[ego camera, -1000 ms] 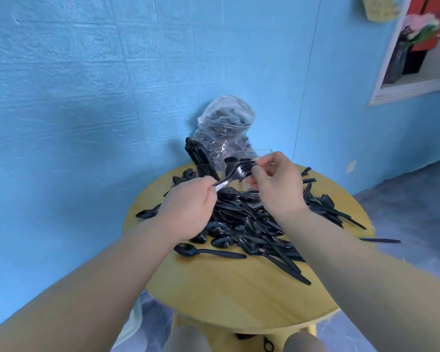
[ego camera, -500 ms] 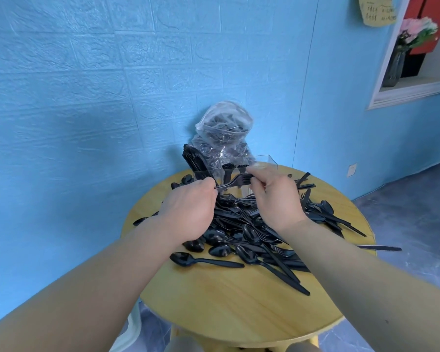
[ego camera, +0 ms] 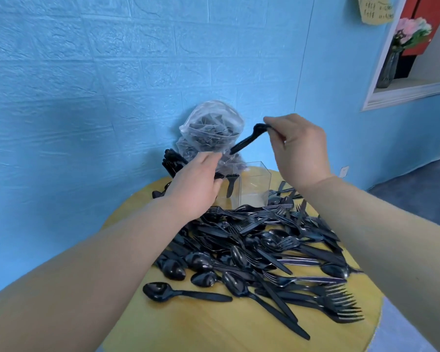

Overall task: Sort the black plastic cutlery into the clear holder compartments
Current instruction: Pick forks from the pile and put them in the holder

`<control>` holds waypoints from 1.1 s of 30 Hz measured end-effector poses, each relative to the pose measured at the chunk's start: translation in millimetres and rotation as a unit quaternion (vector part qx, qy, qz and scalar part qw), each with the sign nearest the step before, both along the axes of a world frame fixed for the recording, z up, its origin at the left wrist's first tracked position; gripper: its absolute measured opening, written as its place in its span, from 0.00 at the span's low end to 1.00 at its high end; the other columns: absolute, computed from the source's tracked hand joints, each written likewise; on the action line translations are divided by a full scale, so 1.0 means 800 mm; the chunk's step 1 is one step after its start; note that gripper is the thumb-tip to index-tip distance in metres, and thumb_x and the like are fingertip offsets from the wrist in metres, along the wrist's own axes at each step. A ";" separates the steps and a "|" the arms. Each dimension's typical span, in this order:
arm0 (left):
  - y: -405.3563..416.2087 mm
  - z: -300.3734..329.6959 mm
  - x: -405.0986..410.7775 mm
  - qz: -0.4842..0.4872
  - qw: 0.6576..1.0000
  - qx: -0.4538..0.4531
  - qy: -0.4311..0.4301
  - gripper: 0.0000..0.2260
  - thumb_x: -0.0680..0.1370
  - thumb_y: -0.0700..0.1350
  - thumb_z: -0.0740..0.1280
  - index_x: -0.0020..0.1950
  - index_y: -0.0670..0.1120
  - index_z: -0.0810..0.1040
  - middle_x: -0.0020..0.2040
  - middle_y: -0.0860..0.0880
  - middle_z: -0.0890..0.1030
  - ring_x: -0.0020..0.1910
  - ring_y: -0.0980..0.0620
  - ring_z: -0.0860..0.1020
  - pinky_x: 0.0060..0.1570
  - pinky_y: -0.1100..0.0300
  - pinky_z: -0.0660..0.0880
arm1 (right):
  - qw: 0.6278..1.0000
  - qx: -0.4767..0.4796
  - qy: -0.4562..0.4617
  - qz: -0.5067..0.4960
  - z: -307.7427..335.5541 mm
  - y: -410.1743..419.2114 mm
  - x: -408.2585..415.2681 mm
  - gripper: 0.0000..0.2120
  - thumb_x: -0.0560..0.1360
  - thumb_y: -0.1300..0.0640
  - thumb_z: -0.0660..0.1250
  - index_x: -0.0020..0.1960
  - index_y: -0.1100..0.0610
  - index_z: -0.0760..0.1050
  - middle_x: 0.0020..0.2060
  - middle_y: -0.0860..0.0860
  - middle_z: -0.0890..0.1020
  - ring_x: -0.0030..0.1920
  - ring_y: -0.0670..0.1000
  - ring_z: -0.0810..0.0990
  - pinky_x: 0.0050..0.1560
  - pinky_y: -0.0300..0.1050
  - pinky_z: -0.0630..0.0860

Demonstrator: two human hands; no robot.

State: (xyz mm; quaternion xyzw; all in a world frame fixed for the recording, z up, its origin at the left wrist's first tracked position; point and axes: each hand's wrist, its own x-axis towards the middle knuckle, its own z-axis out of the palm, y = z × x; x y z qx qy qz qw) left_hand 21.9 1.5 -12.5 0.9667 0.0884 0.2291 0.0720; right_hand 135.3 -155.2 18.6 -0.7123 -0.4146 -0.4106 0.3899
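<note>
Pinching a black fork [ego camera: 247,141] by its head, the right hand [ego camera: 299,151] dangles it above the clear holder [ego camera: 254,185] at the table's [ego camera: 214,336] far edge. Left hand [ego camera: 196,185], loosely curled, seems empty. The swinging handle could miss its compartment.

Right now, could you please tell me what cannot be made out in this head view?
- Left hand: its fingertips and whatever they hold are hidden by the hand's own back.
- Clear plastic holder: its left compartments are covered by that hand.
- Black plastic piece pinched by the right hand: blurred, type unclear.
- Clear plastic bag: contents indistinct.
</note>
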 end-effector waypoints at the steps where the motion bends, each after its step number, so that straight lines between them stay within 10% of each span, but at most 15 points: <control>1: 0.003 -0.004 0.008 0.004 1.000 -0.002 0.008 0.26 0.81 0.46 0.61 0.77 0.45 0.57 0.74 0.47 0.62 0.71 0.48 0.65 0.69 0.56 0.62 | 1.000 -0.026 -0.013 0.003 -0.005 0.008 0.009 0.09 0.73 0.67 0.64 0.49 0.64 0.82 0.38 0.60 0.82 0.36 0.59 0.80 0.38 0.47 0.78; 8: 0.025 -0.032 0.042 0.017 0.999 0.003 0.037 0.24 0.81 0.45 0.61 0.76 0.46 0.60 0.71 0.48 0.69 0.67 0.47 0.70 0.65 0.55 0.66 | 0.976 -0.217 0.004 0.024 -0.065 0.058 0.043 0.06 0.70 0.69 0.65 0.43 0.64 0.80 0.35 0.59 0.79 0.33 0.61 0.77 0.30 0.51 0.77; 19: 0.038 -0.050 0.057 -0.016 0.998 -0.045 -0.042 0.16 0.80 0.37 0.60 0.66 0.45 0.76 0.63 0.46 0.78 0.60 0.47 0.76 0.62 0.58 0.69 | 0.935 -0.334 0.091 0.072 -0.084 0.063 0.049 0.20 0.77 0.46 0.63 0.66 0.54 0.74 0.54 0.54 0.78 0.56 0.55 0.72 0.55 0.52 0.72; 24: 0.039 -0.052 0.053 0.000 0.997 -0.064 -0.047 0.16 0.80 0.37 0.61 0.67 0.45 0.74 0.63 0.47 0.78 0.62 0.48 0.75 0.63 0.60 0.67 | 0.944 -0.323 0.040 0.052 -0.089 0.063 0.049 0.11 0.79 0.60 0.61 0.57 0.60 0.78 0.50 0.57 0.79 0.51 0.59 0.73 0.48 0.56 0.74; 33: 0.015 -0.039 0.014 -0.016 0.997 -0.060 -0.052 0.20 0.79 0.42 0.64 0.71 0.48 0.69 0.69 0.51 0.72 0.66 0.52 0.71 0.64 0.62 0.64 | 0.955 -0.294 0.020 0.031 -0.079 0.031 0.023 0.18 0.77 0.57 0.65 0.66 0.57 0.73 0.57 0.53 0.79 0.52 0.58 0.72 0.54 0.50 0.71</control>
